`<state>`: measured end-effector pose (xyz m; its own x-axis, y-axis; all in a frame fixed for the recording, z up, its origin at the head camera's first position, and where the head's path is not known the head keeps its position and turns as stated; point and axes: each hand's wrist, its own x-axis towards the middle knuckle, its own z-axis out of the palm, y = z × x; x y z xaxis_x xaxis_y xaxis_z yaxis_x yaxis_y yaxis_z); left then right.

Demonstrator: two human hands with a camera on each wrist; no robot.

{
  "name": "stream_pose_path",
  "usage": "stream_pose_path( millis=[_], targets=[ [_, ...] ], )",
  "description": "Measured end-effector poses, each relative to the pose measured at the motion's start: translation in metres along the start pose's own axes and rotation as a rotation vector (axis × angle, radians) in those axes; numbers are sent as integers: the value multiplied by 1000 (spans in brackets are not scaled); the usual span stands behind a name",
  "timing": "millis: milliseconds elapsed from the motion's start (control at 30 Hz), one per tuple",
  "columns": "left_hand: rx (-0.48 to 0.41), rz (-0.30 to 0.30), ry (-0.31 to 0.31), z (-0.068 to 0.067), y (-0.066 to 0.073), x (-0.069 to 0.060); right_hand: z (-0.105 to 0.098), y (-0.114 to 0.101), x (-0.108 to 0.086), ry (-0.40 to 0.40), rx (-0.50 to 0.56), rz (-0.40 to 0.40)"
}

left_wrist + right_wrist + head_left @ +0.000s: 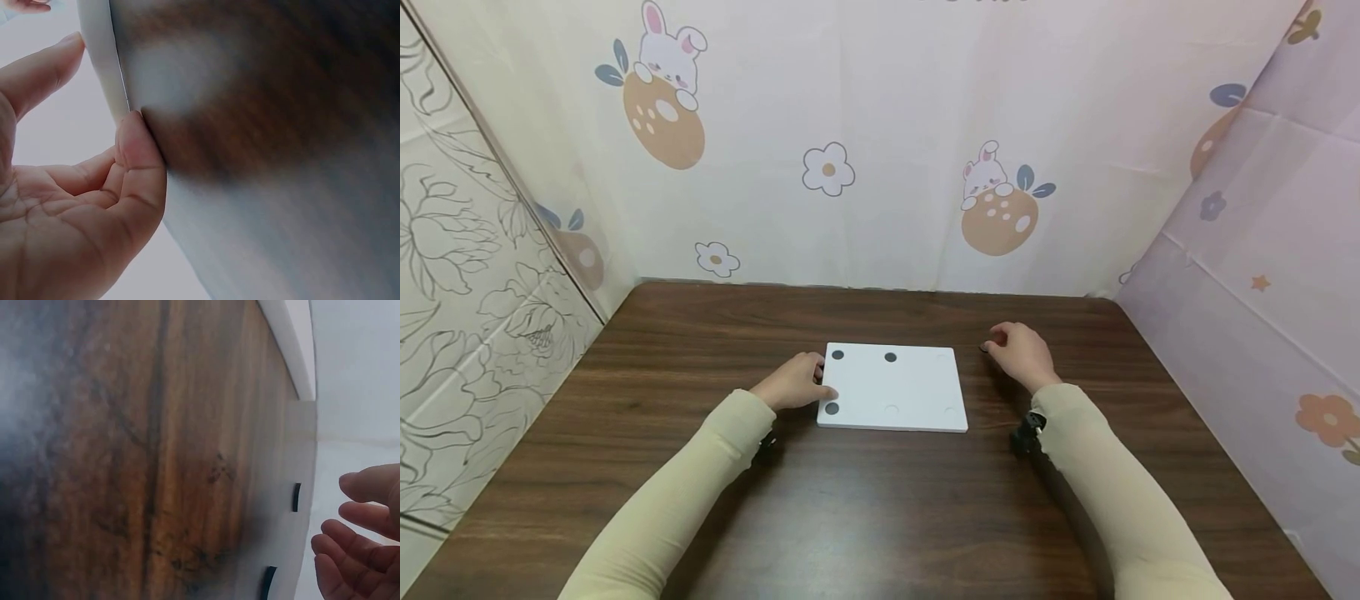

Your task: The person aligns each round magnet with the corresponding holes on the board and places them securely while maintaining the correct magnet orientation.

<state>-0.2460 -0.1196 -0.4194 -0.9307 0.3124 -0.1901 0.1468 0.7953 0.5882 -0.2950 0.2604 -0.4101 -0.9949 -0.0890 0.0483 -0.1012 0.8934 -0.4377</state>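
A white rectangular board (895, 387) lies flat on the table. Black discs sit at its far left corner (838, 355), far middle (891, 357) and near left corner (832, 408); faint round outlines mark other spots. At the board's left edge, my left hand (793, 382) holds it, thumb over the top and curled fingers against the side. My right hand (1021, 354) hovers right of the board, fingers loosely bent and apart. The right wrist view shows nothing between them. Beside that hand, two thin black pieces (296, 497) lie on the table.
The brown wooden table (880, 517) ends at a patterned curtain (880, 208) behind. More patterned cloth (1262, 275) hangs at the right, and a flower-printed panel (475, 292) stands at the left. A dark wrist device (1028, 433) sits under the right cuff.
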Motion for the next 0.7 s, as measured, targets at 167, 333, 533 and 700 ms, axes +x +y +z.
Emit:
stream_pose_path(
  millis=[167, 333, 533, 700],
  targets=[
    [-1, 2, 5, 0, 0, 0, 2, 1, 5, -42, -86, 7],
    [-1, -2, 3, 0, 0, -1, 3, 2, 8, -94, -125, 28],
    [4, -4, 5, 1, 0, -1, 5, 4, 12, -101, -144, 31],
    [3, 1, 4, 1, 0, 0, 6, 6, 16, -100, -169, 30]
  ],
)
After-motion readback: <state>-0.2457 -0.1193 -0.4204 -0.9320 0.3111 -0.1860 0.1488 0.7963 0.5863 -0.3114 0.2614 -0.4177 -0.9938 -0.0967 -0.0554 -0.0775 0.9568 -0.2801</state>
